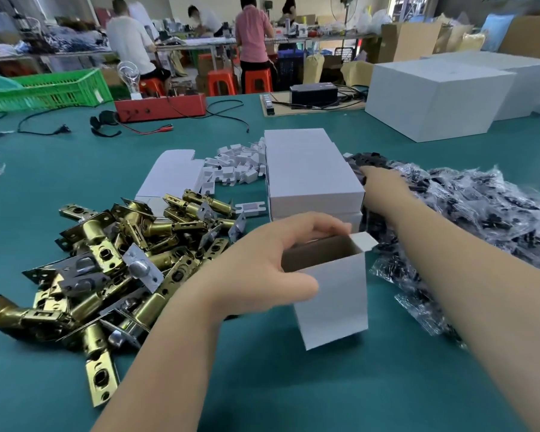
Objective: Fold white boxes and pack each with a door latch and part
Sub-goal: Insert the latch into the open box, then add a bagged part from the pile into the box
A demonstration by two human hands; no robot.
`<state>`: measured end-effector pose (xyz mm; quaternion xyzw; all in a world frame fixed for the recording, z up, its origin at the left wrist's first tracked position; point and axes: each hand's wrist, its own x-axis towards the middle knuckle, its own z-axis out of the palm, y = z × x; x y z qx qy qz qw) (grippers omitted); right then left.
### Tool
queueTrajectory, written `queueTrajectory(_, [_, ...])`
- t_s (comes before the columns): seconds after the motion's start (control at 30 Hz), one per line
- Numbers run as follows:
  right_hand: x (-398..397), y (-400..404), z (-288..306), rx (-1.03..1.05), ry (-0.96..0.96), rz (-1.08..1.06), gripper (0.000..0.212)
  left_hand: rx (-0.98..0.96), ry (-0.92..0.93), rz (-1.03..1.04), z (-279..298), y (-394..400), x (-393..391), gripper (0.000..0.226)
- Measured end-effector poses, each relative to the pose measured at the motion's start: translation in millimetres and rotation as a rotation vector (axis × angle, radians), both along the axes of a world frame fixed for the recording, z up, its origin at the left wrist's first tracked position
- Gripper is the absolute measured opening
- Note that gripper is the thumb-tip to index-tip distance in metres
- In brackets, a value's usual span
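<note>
Box: my left hand (272,266) grips the open white box (331,294) upright on the bench (262,385), thumb on the front wall, fingers (328,224) curled over the far rim.
Handling: I judge it thin, light card that crushes easily, so hold near the corners.
Right hand: my right hand (384,188) reaches to the bagged black parts (480,207); I cannot tell whether it holds one.
Latches: the brass door latches (113,260) lie heaped left, probably heavy, rigid and best held by the barrel.

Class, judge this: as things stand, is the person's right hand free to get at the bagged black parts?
Probably yes. The right hand holds nothing visible and already reaches beside the stacked white boxes to the bagged black parts; nothing lies between.
</note>
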<state>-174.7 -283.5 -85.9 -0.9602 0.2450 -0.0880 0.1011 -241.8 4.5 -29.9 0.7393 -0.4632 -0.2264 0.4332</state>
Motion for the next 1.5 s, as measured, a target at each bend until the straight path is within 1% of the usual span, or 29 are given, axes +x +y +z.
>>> queueTrajectory(0.03, [1.0, 1.3, 0.0, -0.051, 0.040, 0.008, 0.037, -0.013, -0.008, 0.012, -1.8, -1.2, 0.0, 0.049])
queueTrajectory(0.1, [1.2, 4.2, 0.8, -0.134, 0.073, -0.015, 0.036, -0.026, -0.120, 0.060, -5.7, -4.5, 1.4, 0.027])
queueTrajectory(0.13, [0.9, 5.4, 1.3, -0.147, 0.080, -0.040, 0.037, -0.030, -0.155, 0.091, -7.5, -5.3, 3.0, 0.022])
queueTrajectory(0.27, [1.5, 9.8, 2.6, -0.170, 0.111, -0.077, 0.037, -0.057, -0.141, 0.121, -9.6, -3.5, 8.5, 0.019])
queueTrajectory(0.4, [3.0, 8.3, 2.1, -0.088, 0.064, -0.108, 0.038, -0.061, -0.133, 0.112, -10.1, -0.2, 12.5, 0.017])
queueTrajectory(0.43, [3.8, 7.3, 2.2, -0.054, 0.052, -0.106, 0.034, -0.059, -0.127, 0.119, -10.5, 0.5, 13.6, 0.014])
queueTrajectory(0.5, [4.9, 7.5, 3.6, 0.066, -0.016, -0.099, 0.015, -0.057, -0.099, 0.139, -11.8, 1.9, 16.1, 0.015])
queueTrajectory(0.53, [5.2, 8.3, 3.9, 0.135, -0.065, -0.089, 0.016, -0.055, -0.079, 0.150, -13.0, 2.5, 17.0, 0.016])
queueTrajectory(0.57, [6.1, 8.7, 3.7, 0.191, -0.109, -0.075, 0.024, -0.051, -0.058, 0.158, -14.3, 2.3, 17.7, 0.018])
queueTrajectory(0.6, [5.7, 9.3, 2.8, 0.233, -0.155, -0.071, 0.027, -0.044, -0.036, 0.167, -16.2, 1.7, 17.9, 0.019])
queueTrajectory(0.67, [1.5, 12.1, 2.7, 0.298, -0.290, -0.086, 0.023, -0.010, -0.029, 0.185, -19.8, -0.2, 18.0, 0.019])
queueTrajectory(0.7, [-2.3, 14.0, 4.1, 0.345, -0.388, -0.101, 0.018, 0.018, -0.069, 0.198, -21.1, -1.0, 18.0, 0.017])
queueTrajectory(0.77, [-12.8, 18.6, 11.4, 0.510, -0.621, -0.164, 0.008, 0.072, -0.177, 0.227, -21.6, -1.6, 18.6, 0.011])
queueTrajectory(0.83, [-27.2, 24.4, 25.6, 0.697, -0.837, -0.176, 0.017, 0.057, -0.237, 0.245, -19.0, -0.7, 19.3, 0.009])
queueTrajectory(0.93, [-61.4, 44.6, 53.4, 0.902, -1.072, -0.058, 0.016, 0.002, -0.340, 0.230, -14.1, 1.1, 20.4, 0.012])
queueTrajectory(1.0, [-88.6, 62.1, 65.6, 0.990, -1.160, 0.054, 0.013, -0.019, -0.362, 0.243, -12.9, 1.7, 20.3, 0.015])
queueTrajectory(1.03, [-100.9, 70.8, 69.6, 1.014, -1.154, 0.110, 0.014, -0.032, -0.366, 0.251, -13.1, 1.7, 20.5, 0.017])
queueTrajectory(1.07, [-110.4, 78.6, 70.5, 1.027, -1.107, 0.159, 0.015, -0.044, -0.369, 0.259, -13.6, 1.7, 20.8, 0.018])
queueTrajectory(1.13, [-121.6, 92.5, 67.7, 1.018, -0.914, 0.221, 0.017, -0.071, -0.366, 0.270, -13.8, 2.1, 21.9, 0.021])
queueTrajectory(1.2, [-125.6, 102.7, 57.7, 0.980, -0.739, 0.236, 0.018, -0.105, -0.348, 0.282, -13.7, 3.5, 23.4, 0.021])
queueTrajectory(1.23, [-127.1, 106.7, 53.1, 0.981, -0.704, 0.236, 0.018, -0.119, -0.340, 0.293, -13.9, 4.0, 24.6, 0.020])
queueTrajectory(1.33, [-129.7, 111.1, 41.3, 1.018, -0.700, 0.222, 0.019, -0.134, -0.331, 0.328, -15.1, 4.8, 26.6, 0.017])
queueTrajectory(1.5, [-132.8, 113.0, 31.8, 1.035, -0.583, 0.282, 0.019, -0.125, -0.313, 0.361, -19.3, 4.5, 29.3, 0.023])
